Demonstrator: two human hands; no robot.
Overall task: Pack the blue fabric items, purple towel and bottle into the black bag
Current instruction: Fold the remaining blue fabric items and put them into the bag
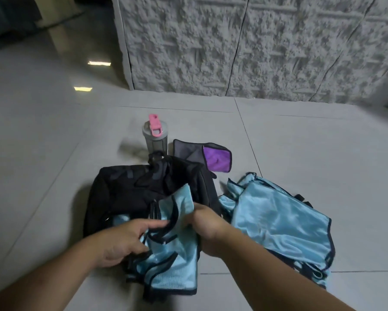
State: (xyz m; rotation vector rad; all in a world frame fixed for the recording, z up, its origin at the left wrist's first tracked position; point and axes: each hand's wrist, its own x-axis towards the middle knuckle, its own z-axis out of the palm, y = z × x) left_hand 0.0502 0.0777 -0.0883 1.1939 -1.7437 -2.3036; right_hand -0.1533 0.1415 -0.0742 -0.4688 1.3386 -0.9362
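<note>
Both hands grip one blue fabric piece (170, 250) over the mouth of the black bag (130, 189): the left hand (121, 241) pinches its near edge, the right hand (202, 223) bunches its top. Packing looks barely begun (something blue shows inside). At three o'clock a second blue piece (278, 221) lies on the floor (323, 142); toward twelve, the purple towel (215, 159) and the bottle (155, 138) wait outside.

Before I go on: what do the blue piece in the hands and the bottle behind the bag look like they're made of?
Light blue fabric piece with black trim: looks like thin synthetic satin or mesh, given its sheen and soft folds; both hands grip it. Grey bottle with pink flip lid: probably translucent plastic, matte-looking; blur leaves it uncertain.
</note>
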